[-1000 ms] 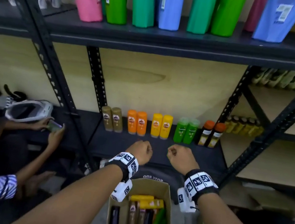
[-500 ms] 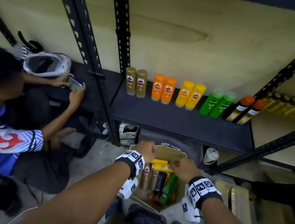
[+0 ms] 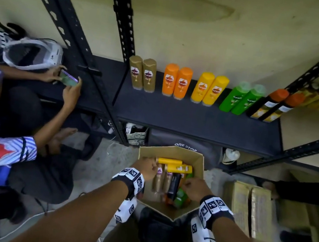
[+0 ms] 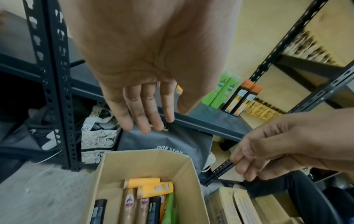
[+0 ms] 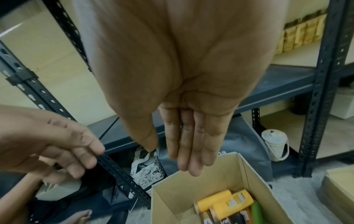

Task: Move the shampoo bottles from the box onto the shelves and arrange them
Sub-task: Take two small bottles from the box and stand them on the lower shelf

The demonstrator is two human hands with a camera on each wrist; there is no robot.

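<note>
An open cardboard box [image 3: 198, 161] stands on the floor below the shelf, with yellow [image 3: 170, 161], gold [image 3: 158, 180], black [image 3: 174, 184] and green [image 3: 181, 196] shampoo bottles lying in it. My left hand [image 3: 146, 168] hovers over the box's left side; the left wrist view shows its fingers [image 4: 145, 115] straight and holding nothing. My right hand [image 3: 193, 188] hovers over the right side, its fingers [image 5: 188, 151] straight and together in the right wrist view, also holding nothing. On the dark bottom shelf [image 3: 196, 122] stand pairs of gold, orange, yellow, green and orange-capped black bottles [image 3: 179, 83].
A person sits on the floor at left and holds a phone [image 3: 68, 80]. Black perforated uprights [image 3: 68, 27] frame the shelf bay. A grey bag [image 3: 184, 146] and a white jug [image 3: 230, 156] lie under the shelf. Sealed cartons [image 3: 245, 207] sit right of the box.
Both hands have dropped from the shelf front to just above the open box, and their fingers have uncurled. The head view has tilted down toward the floor.
</note>
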